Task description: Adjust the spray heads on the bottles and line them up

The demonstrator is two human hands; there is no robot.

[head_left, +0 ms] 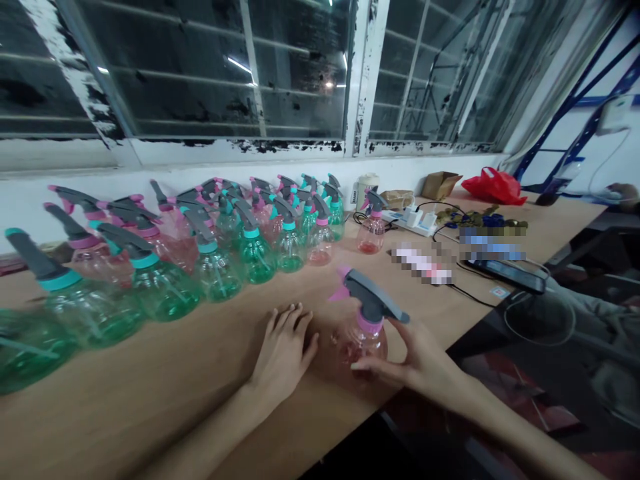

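Observation:
My right hand (417, 357) is wrapped round the clear pink body of a spray bottle (367, 337), thumb across its near side. The bottle has a grey trigger head with a pink collar and a pink nozzle that points left, and it stands roughly upright near the table's front edge. My left hand (285, 347) lies flat on the wooden table (210, 387) just left of the bottle, fingers stretched out, holding nothing. Beyond it stand several green spray bottles (257, 257) with turquoise collars. The fingers behind the held bottle are partly hidden.
Rows of green and pink spray bottles line the wall on the left. A lone pink spray bottle (371, 230) stands further back, near a white power strip (413, 220) with cables. A phone (507, 273), a red plastic bag (494, 187) and a brown paper bag (440, 184) lie to the right.

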